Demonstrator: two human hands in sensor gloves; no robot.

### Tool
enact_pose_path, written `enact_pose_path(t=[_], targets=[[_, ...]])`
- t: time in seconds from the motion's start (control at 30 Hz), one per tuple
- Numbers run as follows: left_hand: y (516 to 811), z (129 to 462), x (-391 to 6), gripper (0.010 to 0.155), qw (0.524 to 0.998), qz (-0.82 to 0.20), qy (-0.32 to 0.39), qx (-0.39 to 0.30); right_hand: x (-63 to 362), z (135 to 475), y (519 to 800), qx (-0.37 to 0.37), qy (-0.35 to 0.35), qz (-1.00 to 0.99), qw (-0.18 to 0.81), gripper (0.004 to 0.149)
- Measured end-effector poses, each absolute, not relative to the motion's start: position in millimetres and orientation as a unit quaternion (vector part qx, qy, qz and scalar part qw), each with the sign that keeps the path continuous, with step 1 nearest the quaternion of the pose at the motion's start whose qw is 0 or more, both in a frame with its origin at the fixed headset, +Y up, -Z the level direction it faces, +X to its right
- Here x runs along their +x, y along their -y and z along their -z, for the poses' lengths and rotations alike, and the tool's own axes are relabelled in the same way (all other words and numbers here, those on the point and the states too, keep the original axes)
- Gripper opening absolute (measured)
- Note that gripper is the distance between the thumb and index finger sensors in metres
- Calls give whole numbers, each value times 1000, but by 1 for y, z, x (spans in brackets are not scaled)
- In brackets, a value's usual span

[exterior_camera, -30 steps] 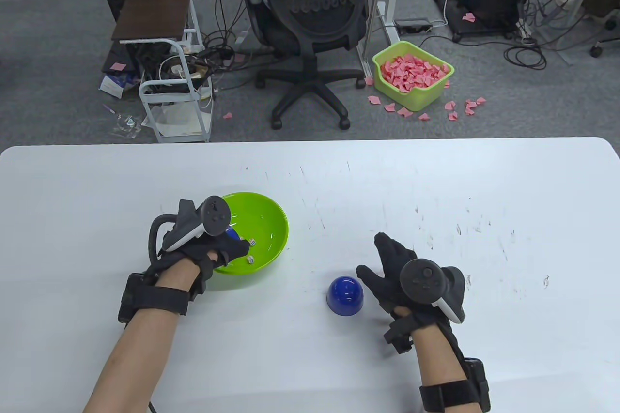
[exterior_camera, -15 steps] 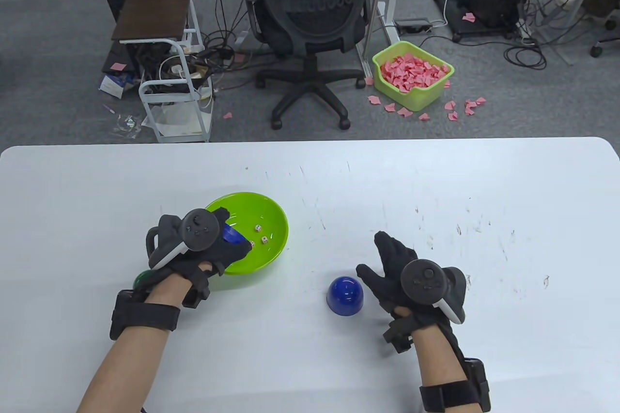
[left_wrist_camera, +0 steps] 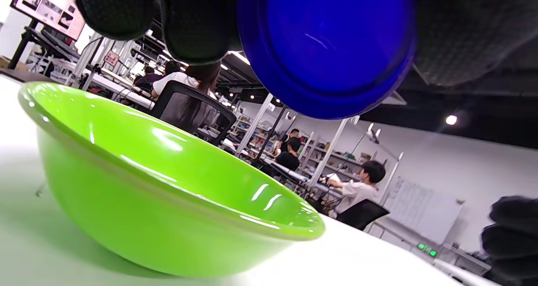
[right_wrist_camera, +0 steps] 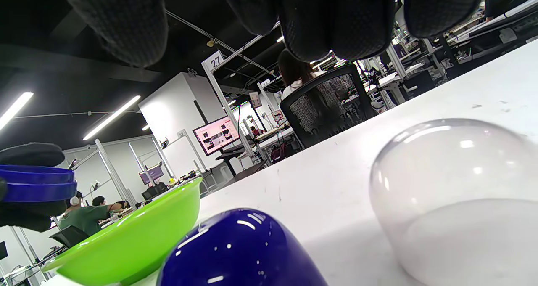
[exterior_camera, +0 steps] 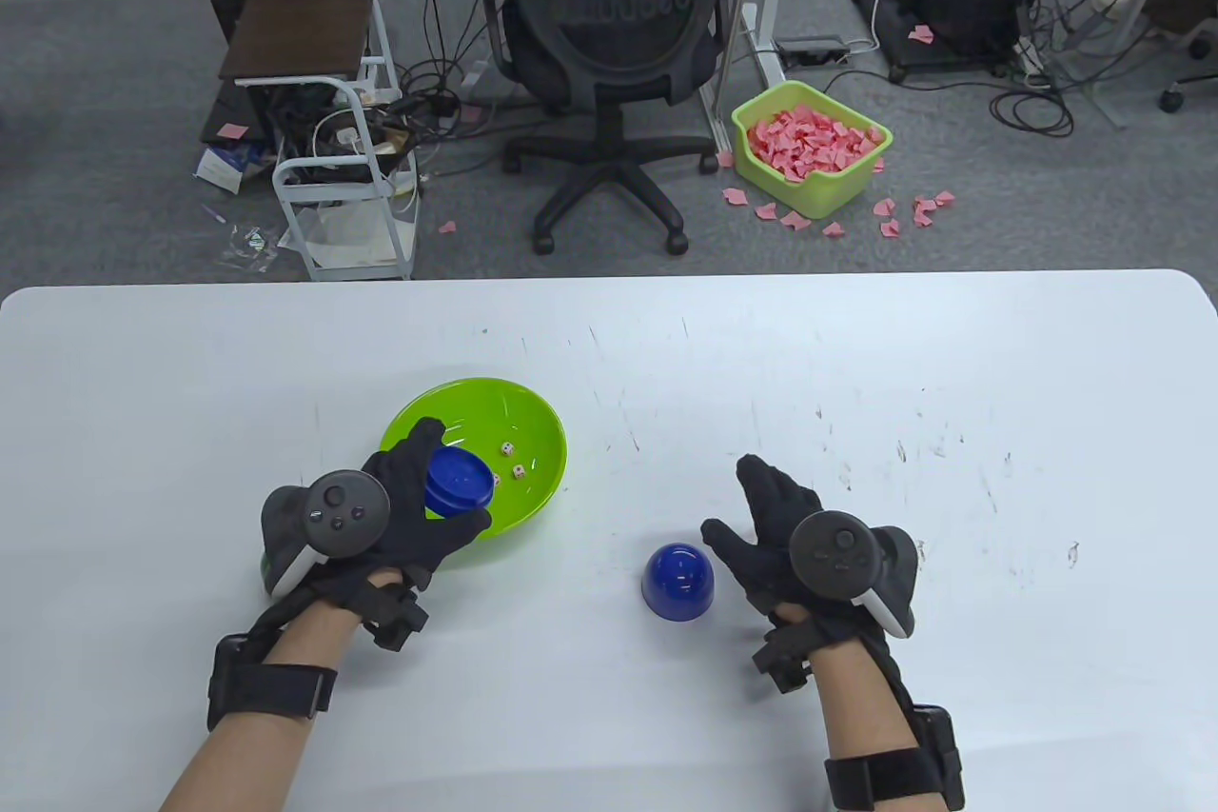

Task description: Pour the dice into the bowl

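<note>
While the left hand (exterior_camera: 400, 517) grips the blue dice tray (exterior_camera: 459, 481) over the near rim of the green bowl (exterior_camera: 533, 431), it should level out and withdraw clear without catching the rim. Compared with half a second ago, that wrist has rolled back and the tray shows fully; at least two dice (exterior_camera: 514, 460) lie in the bowl. Right of the blue dome (exterior_camera: 677, 580) on the worktop (exterior_camera: 856, 355), the right hand (exterior_camera: 790, 536) rests unchanged, fingers relaxed, empty.

The green bowl (exterior_camera: 533, 431) stands upright on the bench, with two small white dice (exterior_camera: 514, 460) inside. The blue dish (exterior_camera: 459, 481) hangs above its near side.
</note>
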State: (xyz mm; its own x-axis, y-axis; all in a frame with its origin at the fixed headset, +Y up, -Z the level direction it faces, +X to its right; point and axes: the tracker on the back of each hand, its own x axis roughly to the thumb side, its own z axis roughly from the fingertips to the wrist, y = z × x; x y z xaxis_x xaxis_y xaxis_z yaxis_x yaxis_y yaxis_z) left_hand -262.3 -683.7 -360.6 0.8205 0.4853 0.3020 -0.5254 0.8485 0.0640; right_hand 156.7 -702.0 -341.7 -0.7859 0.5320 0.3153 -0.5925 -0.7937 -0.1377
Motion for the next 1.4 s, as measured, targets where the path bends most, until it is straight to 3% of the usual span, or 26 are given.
enact_pose_path(t=[0.4,0.67,0.9,1.17,1.4], targets=[[710,338,-267,104,915,-367,144,89,159,341,701,131,132,-938,294,78],[709,335,-271,104,906,-382,154,102,170,344,704,101,150,-944,275,72],[709,332,-274,105,900,-390,161,109,178,351,722,63,102,-968,222,78],[714,331,-271,105,897,-395,169,105,168,359,744,36,-16,-988,147,88],[717,331,-269,105,893,-405,175,93,164,362,753,26,-31,-993,112,83]])
